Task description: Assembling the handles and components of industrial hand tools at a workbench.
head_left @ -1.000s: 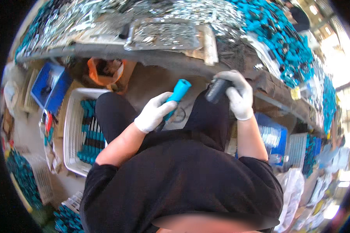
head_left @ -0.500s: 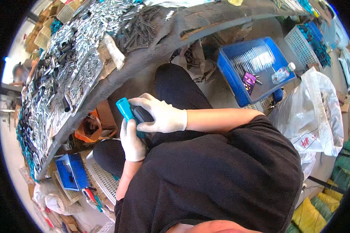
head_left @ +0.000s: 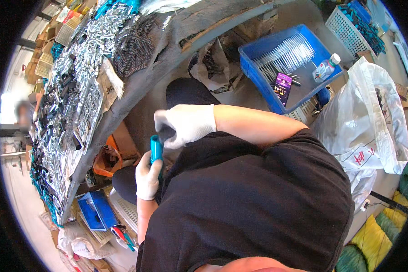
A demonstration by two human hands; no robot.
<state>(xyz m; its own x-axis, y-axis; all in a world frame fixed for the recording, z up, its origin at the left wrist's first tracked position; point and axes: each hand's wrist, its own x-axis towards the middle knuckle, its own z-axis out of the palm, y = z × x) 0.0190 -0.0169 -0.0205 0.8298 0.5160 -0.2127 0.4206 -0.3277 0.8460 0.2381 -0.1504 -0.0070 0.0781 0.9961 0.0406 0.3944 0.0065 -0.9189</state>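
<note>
My left hand (head_left: 148,176), in a white glove, grips a teal plastic tube (head_left: 156,147). The tube stands nearly upright with its open end at the top, while its lower part is hidden by my fingers. Just above and to the right, my gloved right hand (head_left: 188,124) is closed, its fingers curled round a dark patch. Whether that is a black part or the shaded palm of the glove, I cannot tell. Both hands are over my lap, and the right one is apart from or only just beside the tube's upper end.
A workbench (head_left: 133,99) heaped with small metal parts and dark springs (head_left: 133,45) curves along the left. To the right are a blue bin (head_left: 283,111) holding white strips, a phone (head_left: 282,88) and a bottle (head_left: 326,68), and a white sack (head_left: 362,118). An orange bag (head_left: 109,158) sits under the bench.
My right hand has drawn away from the tube and closed its fingers. The left hand has lowered slightly, and the tube has turned from a leftward tilt to nearly upright. The view has shifted a little.
</note>
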